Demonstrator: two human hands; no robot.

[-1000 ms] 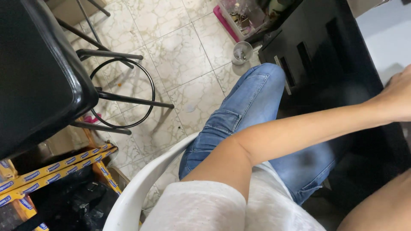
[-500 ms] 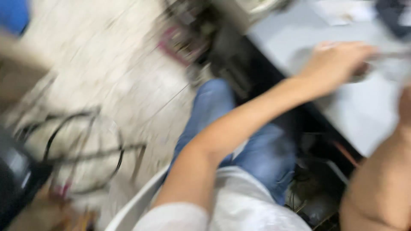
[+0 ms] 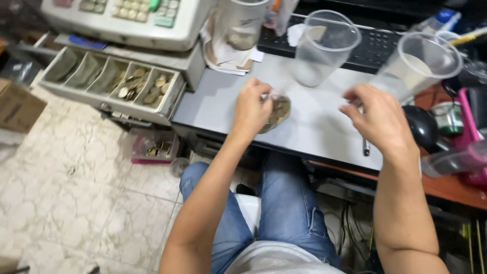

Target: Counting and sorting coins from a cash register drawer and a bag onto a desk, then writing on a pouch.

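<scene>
Both forearms reach forward over the lap, in blue jeans, to the grey desk (image 3: 324,127). The left hand (image 3: 252,109) is bent at the wrist with its fingers curled down, and it grips the edge of a small clear container of coins (image 3: 278,112) that lies on the desk just under the fingertips. The right hand (image 3: 378,119) hovers above the desk with the palm down and the fingers half bent and loosely spread; it holds nothing that I can see. A pen (image 3: 366,147) lies on the desk just below this hand.

Two clear plastic cups stand behind the hands. The nearer cup (image 3: 324,48) is between the hands and looks empty. The other cup (image 3: 418,68) is tilted, just beyond the right hand, and something whitish shows in it. A black computer mouse (image 3: 423,127) is beside the right wrist.

On the left stands a pale cash register (image 3: 127,20) with its drawer (image 3: 109,83) pulled open. The left compartments hold folded banknotes and the right compartments hold coins. A black keyboard (image 3: 370,43) lies behind the cups. A brown cardboard box (image 3: 18,106) sits on the tiled floor at the far left.
</scene>
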